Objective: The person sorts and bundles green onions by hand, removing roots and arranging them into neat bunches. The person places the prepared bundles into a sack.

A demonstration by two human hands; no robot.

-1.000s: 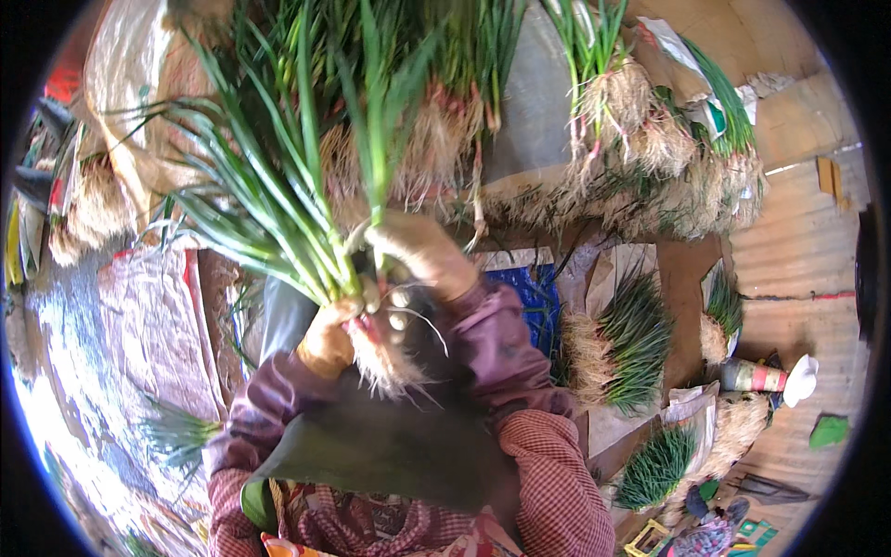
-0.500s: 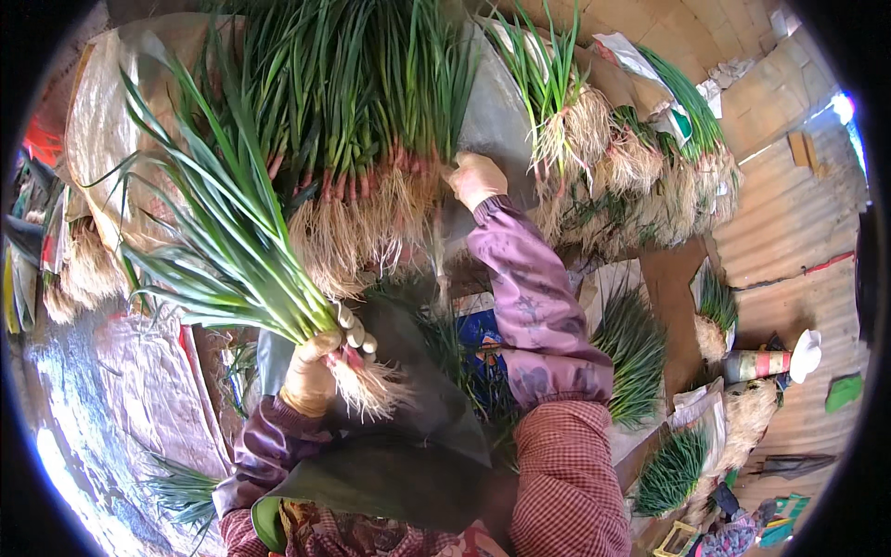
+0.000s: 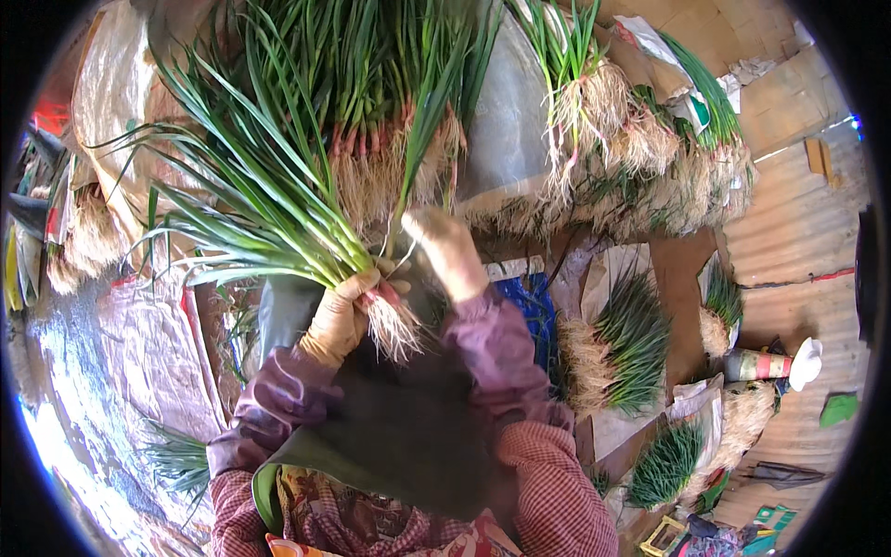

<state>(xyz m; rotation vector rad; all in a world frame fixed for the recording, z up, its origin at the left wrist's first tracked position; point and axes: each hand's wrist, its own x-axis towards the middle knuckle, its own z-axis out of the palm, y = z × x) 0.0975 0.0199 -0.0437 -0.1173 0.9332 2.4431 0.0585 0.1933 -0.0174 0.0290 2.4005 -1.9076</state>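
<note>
My left hand, in a pale glove, is closed round the lower stems of a bunch of green onions. Their long leaves fan out up and to the left, and the reddish bases and white roots poke out past my fingers. Just right of the bunch is my right hand, also gloved and slightly blurred. At its fingertips a single green onion stalk stands nearly upright, its roots close to the bunch. Beyond both hands lies a large pile of green onions, roots toward me.
Grey plastic sheeting borders the pile on the right. Past it sit more root-heavy bunches. Further bundles lie on the floor at right, near a striped cone-like object. A pale woven sack spreads at left.
My right hand has come back from the pile's right edge toward my left hand, with a stalk at its fingers. My left hand and its bunch have risen slightly in the view.
</note>
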